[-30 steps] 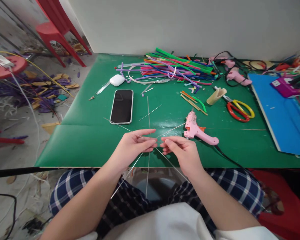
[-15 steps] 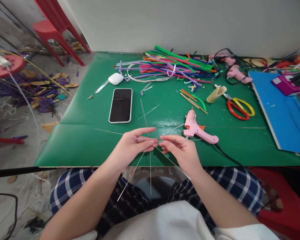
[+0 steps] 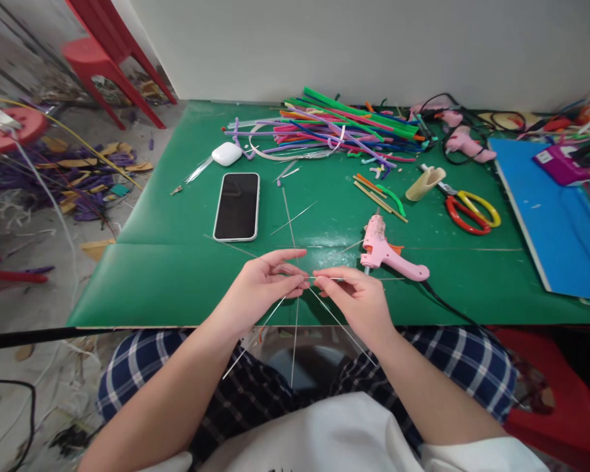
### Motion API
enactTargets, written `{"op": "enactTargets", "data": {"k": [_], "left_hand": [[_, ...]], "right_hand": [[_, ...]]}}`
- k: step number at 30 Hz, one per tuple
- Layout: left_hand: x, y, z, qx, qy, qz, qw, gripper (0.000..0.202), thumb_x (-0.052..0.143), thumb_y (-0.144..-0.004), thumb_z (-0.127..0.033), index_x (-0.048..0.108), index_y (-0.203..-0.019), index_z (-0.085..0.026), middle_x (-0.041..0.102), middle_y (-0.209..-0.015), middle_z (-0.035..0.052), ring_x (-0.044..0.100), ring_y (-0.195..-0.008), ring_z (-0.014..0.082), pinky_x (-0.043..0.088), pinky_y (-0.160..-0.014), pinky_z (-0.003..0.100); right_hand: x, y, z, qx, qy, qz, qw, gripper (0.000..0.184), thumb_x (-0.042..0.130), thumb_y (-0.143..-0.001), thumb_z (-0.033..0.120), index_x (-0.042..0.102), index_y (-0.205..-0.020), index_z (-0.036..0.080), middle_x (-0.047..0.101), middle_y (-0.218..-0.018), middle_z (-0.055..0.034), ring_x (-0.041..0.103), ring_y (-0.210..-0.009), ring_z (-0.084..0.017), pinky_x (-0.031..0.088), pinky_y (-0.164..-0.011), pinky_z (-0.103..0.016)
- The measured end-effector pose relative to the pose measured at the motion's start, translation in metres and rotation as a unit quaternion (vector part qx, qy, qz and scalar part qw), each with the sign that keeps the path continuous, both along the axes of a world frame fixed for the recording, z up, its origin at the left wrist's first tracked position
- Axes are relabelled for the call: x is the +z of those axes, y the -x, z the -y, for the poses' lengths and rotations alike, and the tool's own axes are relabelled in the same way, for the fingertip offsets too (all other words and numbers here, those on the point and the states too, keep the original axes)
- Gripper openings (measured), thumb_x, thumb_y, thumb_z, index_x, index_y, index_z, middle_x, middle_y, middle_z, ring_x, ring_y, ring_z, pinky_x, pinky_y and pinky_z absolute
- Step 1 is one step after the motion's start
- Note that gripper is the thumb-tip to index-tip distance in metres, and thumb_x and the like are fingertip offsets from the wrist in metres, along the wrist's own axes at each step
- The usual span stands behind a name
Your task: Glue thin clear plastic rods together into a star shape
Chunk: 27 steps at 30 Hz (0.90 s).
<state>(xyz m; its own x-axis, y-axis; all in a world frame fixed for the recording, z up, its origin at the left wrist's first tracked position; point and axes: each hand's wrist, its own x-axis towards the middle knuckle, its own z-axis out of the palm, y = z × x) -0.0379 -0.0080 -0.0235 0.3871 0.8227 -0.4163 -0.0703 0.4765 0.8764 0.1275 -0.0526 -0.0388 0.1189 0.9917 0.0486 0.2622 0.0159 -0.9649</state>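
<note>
Several thin, straight, silvery wires (image 3: 295,344) cross one another and fan out like spokes over the front edge of the table. My left hand (image 3: 263,285) pinches them near their crossing between thumb and fingers, its index finger stretched out above. Close beside it, my right hand (image 3: 358,296) has thumb and fingertips closed on one wire that points to the right. The crossing itself is mostly hidden by my fingers. Just beyond my right hand lies a pink hot glue gun (image 3: 393,257), its black cord trailing off the table edge.
On the green table (image 3: 142,282) are a phone (image 3: 236,206), a white earbud case (image 3: 227,154), loose wires and a heap of coloured pipe cleaners (image 3: 319,134). To the right lie scissors (image 3: 467,213), a bamboo piece (image 3: 424,185) and a blue board (image 3: 550,223).
The fan of wires has turned slightly: the upper wire tip has shifted right and the lower-left ends left. Both hands remain nearly in place, still gripping.
</note>
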Motion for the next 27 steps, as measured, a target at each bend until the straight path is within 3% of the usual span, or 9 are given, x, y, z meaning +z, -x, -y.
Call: {"op": "enactTargets", "data": {"k": [11,17,22,27], "left_hand": [[-0.0011,-0.0033,-0.0017,0.022,-0.028,-0.021,0.999,0.042,0.076,-0.066,-0.023,0.059,-0.105,-0.017,0.069,-0.068,-0.0008,0.066,-0.063,0.0116,0.054,-0.064,0.021],[-0.0060,-0.0050,0.0002,0.022,-0.040,-0.007,0.999,0.033,0.075,-0.067,-0.020,0.051,-0.090,-0.019,0.070,-0.066,-0.0031,0.066,-0.063,0.0096,0.053,-0.064,0.019],[-0.0073,-0.0081,0.0046,0.037,-0.057,0.006,0.998,0.029,0.074,-0.069,-0.019,0.049,-0.083,-0.020,0.071,-0.066,-0.0038,0.066,-0.062,0.0077,0.053,-0.065,0.017],[-0.0027,-0.0100,0.0059,0.046,-0.050,0.003,0.998,0.033,0.074,-0.069,-0.020,0.056,-0.097,-0.019,0.073,-0.071,-0.0011,0.068,-0.065,0.0096,0.056,-0.066,0.018]], "right_hand": [[-0.0040,-0.0002,-0.0007,0.035,-0.018,0.024,0.999,0.014,0.062,-0.080,0.027,0.072,-0.089,0.023,0.073,-0.087,-0.0030,0.068,-0.074,-0.016,0.057,-0.063,-0.027],[-0.0059,0.0017,-0.0025,0.047,-0.016,0.035,0.998,0.013,0.062,-0.080,0.026,0.072,-0.087,0.023,0.073,-0.085,-0.0029,0.068,-0.076,-0.017,0.057,-0.061,-0.027],[-0.0076,0.0023,-0.0002,0.027,-0.079,0.071,0.994,0.011,0.061,-0.081,0.021,0.072,-0.084,0.022,0.073,-0.080,-0.0020,0.067,-0.071,-0.014,0.056,-0.059,-0.025],[-0.0071,0.0012,0.0026,0.019,-0.140,0.117,0.983,0.011,0.061,-0.083,0.019,0.071,-0.083,0.023,0.073,-0.081,-0.0016,0.066,-0.073,-0.015,0.054,-0.065,-0.029]]}}
